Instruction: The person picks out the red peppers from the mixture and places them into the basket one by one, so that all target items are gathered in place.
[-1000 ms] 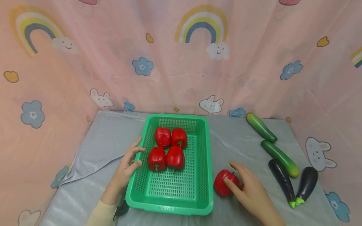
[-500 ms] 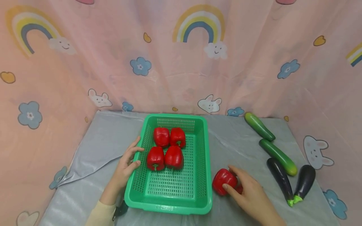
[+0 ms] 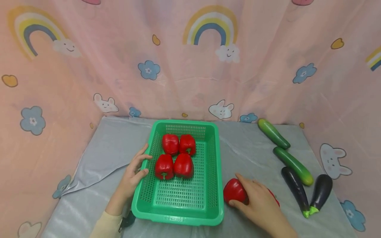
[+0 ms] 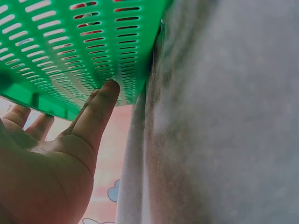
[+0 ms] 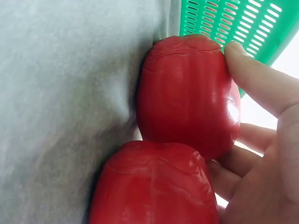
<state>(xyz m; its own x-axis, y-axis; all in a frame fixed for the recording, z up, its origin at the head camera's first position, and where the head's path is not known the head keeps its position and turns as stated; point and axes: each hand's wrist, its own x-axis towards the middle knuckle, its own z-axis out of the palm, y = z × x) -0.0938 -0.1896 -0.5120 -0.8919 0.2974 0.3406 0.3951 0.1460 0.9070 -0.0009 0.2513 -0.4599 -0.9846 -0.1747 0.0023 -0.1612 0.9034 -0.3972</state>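
Observation:
A green plastic basket (image 3: 180,218) stands in the middle of the table, holding several red bell peppers (image 3: 183,166) in its left half. My left hand (image 3: 131,180) holds its left rim; in the left wrist view one finger (image 4: 96,116) lies against the slotted outer wall. Just right of the basket, my right hand (image 3: 260,201) grips another bell pepper (image 3: 234,191), thumb on one side and fingers on the other. A further bell pepper (image 5: 154,186) touches it in the right wrist view; in the head view my hand mostly covers that one.
Two zucchini (image 3: 293,165) lie toward the back right. In front of them are two eggplants (image 3: 322,190), their green stem ends together. A dark object (image 3: 128,220) sits by my left wrist. A patterned pink curtain (image 3: 190,82) encloses the table's back and sides.
My right hand has shifted slightly left and further over the bell pepper, which has turned. A red edge of the other pepper now shows right of the hand. My left hand stays on the basket.

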